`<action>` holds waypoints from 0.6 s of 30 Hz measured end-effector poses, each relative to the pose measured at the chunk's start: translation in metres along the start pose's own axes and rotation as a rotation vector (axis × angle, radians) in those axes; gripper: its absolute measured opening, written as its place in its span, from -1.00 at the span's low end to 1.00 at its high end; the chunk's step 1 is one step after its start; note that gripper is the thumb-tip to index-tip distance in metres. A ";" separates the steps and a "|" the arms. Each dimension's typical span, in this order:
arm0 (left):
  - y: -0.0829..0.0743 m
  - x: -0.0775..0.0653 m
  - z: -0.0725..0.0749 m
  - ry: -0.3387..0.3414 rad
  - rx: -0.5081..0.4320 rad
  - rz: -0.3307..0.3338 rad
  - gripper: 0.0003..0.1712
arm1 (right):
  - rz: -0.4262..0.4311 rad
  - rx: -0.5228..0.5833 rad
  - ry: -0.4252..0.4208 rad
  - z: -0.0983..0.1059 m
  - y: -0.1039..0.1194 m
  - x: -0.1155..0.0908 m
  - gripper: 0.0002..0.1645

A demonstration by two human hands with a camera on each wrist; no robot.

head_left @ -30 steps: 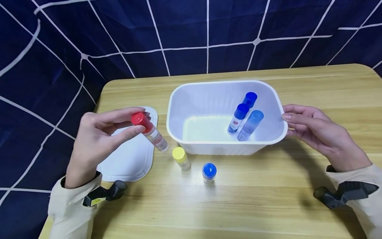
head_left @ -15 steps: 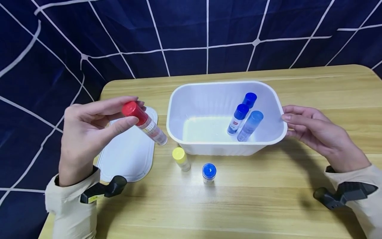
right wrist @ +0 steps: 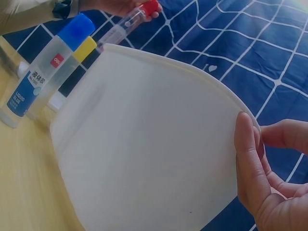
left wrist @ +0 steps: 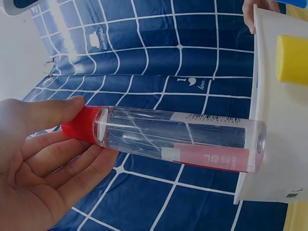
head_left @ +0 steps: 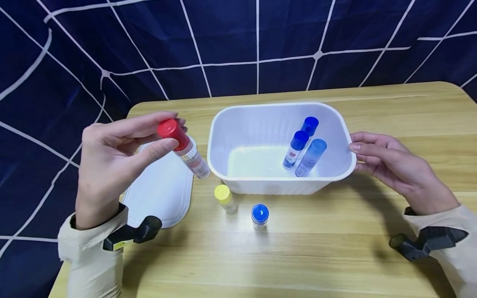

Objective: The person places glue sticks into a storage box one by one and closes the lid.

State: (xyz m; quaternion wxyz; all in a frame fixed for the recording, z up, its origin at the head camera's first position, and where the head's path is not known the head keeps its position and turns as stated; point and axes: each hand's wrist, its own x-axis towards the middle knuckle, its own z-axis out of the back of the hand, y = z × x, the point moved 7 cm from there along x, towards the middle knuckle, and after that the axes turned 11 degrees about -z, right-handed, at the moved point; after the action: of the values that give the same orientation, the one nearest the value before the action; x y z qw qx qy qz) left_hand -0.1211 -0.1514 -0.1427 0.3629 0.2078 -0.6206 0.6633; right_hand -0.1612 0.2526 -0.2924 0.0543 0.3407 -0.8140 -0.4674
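My left hand (head_left: 115, 161) pinches the red cap of a clear liquid glue bottle (head_left: 195, 164), held tilted in the air just left of a white plastic bin (head_left: 283, 185). Its base points down toward the bin's left wall. In the left wrist view the bottle (left wrist: 178, 137) shows a pink label and a barcode. My right hand (head_left: 398, 165) pinches the bin's right rim between thumb and fingers, also visible in the right wrist view. Inside the bin, on the right, stand two dark-blue-capped glue bottles (head_left: 294, 151) and one light-blue-capped bottle (head_left: 311, 157).
A yellow-capped glue bottle (head_left: 225, 200) and a blue-capped one (head_left: 259, 216) stand on the wooden table (head_left: 316, 256) in front of the bin. A white lid (head_left: 160, 188) lies at the left, partly under my left hand. Behind hangs a dark blue checked cloth (head_left: 231, 41).
My left hand has risen and moved away from me with the red-capped glue bottle, first leftward, then slightly back right. My right hand stays on the bin's rim.
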 end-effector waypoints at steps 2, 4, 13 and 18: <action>-0.002 0.001 0.000 -0.007 0.004 -0.005 -0.62 | -0.001 -0.005 0.002 0.000 -0.001 0.001 -0.55; -0.003 0.003 0.001 -0.015 0.001 -0.011 -0.62 | -0.004 0.002 0.004 0.000 -0.001 0.002 -0.55; -0.005 0.006 -0.003 -0.006 0.067 0.011 -0.64 | 0.007 0.029 0.018 0.000 -0.001 0.001 -0.54; 0.002 0.009 -0.006 0.010 0.153 0.049 -0.63 | 0.021 0.049 0.025 0.000 -0.001 0.000 -0.55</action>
State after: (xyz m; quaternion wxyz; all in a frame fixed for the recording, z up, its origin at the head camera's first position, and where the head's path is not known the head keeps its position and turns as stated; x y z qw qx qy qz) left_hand -0.1277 -0.1437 -0.1381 0.3326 0.2163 -0.5712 0.7185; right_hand -0.1608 0.2520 -0.2929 0.0610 0.3391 -0.8279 -0.4426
